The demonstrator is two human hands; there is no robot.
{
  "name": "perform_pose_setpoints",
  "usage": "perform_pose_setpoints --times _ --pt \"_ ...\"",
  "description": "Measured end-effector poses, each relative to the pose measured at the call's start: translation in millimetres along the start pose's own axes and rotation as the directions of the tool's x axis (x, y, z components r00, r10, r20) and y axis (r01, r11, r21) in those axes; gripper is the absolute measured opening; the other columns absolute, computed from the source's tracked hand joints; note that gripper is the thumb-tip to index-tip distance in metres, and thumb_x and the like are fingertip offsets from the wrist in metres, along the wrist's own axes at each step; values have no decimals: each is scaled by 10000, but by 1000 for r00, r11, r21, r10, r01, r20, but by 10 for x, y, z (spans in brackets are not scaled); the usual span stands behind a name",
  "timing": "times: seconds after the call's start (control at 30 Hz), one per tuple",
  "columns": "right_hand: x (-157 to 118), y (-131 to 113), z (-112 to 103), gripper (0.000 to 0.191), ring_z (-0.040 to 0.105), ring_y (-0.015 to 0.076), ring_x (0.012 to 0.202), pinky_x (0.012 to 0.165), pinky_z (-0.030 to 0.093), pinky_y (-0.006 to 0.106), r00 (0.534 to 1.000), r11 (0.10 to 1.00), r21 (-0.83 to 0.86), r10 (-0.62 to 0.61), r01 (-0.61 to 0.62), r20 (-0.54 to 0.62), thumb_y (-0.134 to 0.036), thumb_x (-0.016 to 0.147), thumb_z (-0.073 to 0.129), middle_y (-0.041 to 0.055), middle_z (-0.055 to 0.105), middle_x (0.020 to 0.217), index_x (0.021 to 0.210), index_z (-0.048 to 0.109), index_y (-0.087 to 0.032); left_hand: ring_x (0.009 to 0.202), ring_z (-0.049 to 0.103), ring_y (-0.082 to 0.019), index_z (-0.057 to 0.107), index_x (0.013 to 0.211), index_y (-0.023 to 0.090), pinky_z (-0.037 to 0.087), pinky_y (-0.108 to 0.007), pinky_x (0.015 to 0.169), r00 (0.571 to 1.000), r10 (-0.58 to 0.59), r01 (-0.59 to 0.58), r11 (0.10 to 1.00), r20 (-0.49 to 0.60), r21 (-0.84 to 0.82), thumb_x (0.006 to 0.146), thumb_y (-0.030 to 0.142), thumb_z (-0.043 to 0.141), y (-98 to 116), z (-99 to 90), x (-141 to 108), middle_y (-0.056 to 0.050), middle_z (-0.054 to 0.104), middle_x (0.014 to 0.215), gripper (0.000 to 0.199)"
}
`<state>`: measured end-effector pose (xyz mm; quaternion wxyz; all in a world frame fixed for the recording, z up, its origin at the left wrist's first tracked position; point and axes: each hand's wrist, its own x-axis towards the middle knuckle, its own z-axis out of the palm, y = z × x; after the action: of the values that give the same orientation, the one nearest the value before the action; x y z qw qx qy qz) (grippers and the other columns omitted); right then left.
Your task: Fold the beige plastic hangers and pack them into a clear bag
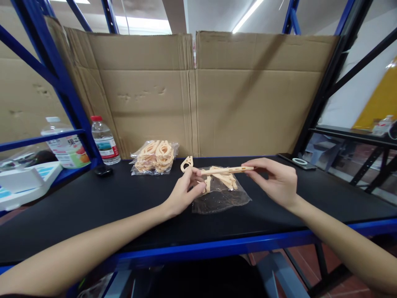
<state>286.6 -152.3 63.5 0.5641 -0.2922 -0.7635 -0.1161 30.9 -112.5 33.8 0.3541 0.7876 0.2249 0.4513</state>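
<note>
A thin, pale wooden strip [228, 170] with small slots near its right end is held level above the table. My left hand [185, 188] pinches its left end between thumb and fingers. At the other end, my right hand [276, 180] grips the tip between thumb and fingers. Below the strip lies a clear plastic bag [221, 203] with several pale wooden pieces [228, 180] on or in it; I cannot tell which. Just behind my left hand rests a loop-shaped wooden piece [186, 164].
A clear bag of loop-shaped wooden pieces [155, 156] lies at the back, before the cardboard wall [248, 95]. Left of it stand a red-capped water bottle [104, 140] and a black mouse-like object [103, 170]. A phone [305, 164] with a white ring lies back right on the black table [124, 198].
</note>
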Motion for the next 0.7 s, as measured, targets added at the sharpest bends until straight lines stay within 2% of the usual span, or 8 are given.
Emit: perform_pose_setpoints --times 0.07,0.1,0.17,0.23,0.37,0.53,0.7 --pt "-25 -22 57 211 667 174 794 698 575 304 991 991 14 -136 136 3 -89 807 643 37 705 888 985 670 -199 782 605 -151 406 1024 198 486 -328 744 997 -77 77 967 7 -241 864 338 547 34 -11 26 -88 578 1075 255" --pt "-39 -35 81 254 667 180 808 700 577 311 978 977 27 -210 210 10 -64 802 636 46 705 901 1020 661 -193 748 608 -141 411 1065 201 491 -327 736 994 -100 107 945 39 -309 847 344 578 49 -17 37 -94 572 1101 310" --pt "-66 -60 115 323 668 193 830 691 585 324 941 941 47 -336 335 29 -37 799 623 67 702 930 1088 637 -180 711 609 -130 448 1136 195 500 -318 714 982 -139 174 923 126 -343 804 333 639 75 -24 53 -105 569 1124 407" --pt "-85 -77 128 346 669 205 845 680 592 337 915 916 44 -400 398 56 -36 810 606 81 700 950 1124 623 -180 787 618 -155 480 1195 188 505 -313 727 970 -158 210 927 183 -310 762 291 685 95 -25 57 -109 572 1133 490" --pt "-103 -75 124 318 673 216 847 664 601 348 913 915 24 -403 402 71 -67 836 582 82 700 956 1115 629 -210 1028 576 -216 448 1284 206 483 -354 859 977 -120 168 942 176 -290 696 205 730 123 -15 48 -105 563 1188 652" --pt "-139 -27 138 321 670 220 863 679 600 356 907 911 35 -412 411 83 -65 831 587 85 697 976 1116 625 -208 999 580 -209 477 1206 188 495 -348 829 984 -102 138 954 145 -266 658 180 750 128 -4 49 -108 556 1177 612" --pt "-201 62 160 335 650 224 923 730 589 374 907 920 59 -393 388 150 -56 826 594 96 678 1031 1129 617 -198 945 568 -180 503 1116 171 496 -322 798 993 -54 73 977 102 -200 648 177 757 83 -12 56 -102 523 1183 532"
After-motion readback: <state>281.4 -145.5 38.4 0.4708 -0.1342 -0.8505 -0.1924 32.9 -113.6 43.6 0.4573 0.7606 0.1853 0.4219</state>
